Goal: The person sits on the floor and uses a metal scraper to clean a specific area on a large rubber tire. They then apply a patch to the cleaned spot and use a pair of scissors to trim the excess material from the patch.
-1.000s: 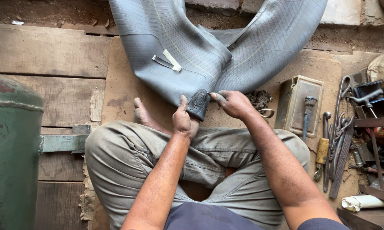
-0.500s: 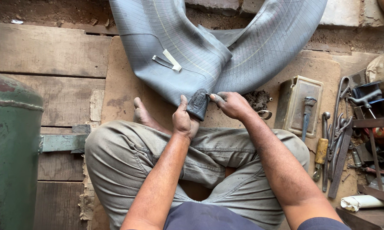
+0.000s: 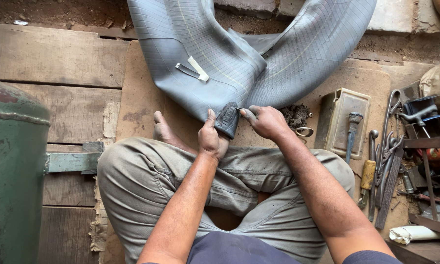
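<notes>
Soft, even daylight; sharp frame, no glare.
Light diffuse, prob. from above: shadows weak, just a dim patch under the inner tube [image 3: 239, 63] fold & betw. the crossed legs. Colours warm, slightly flat. Centre in crisp focus, tread lines & wood grain clear. Mild wide-angle bend at edges; green tank [image 3: 10, 176] at left looks a bit soft. No motion blur on hands.

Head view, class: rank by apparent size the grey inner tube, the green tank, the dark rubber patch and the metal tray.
1. grey inner tube
2. green tank, cropped and nearer the camera, so unsure
3. metal tray
4. dark rubber patch
</notes>
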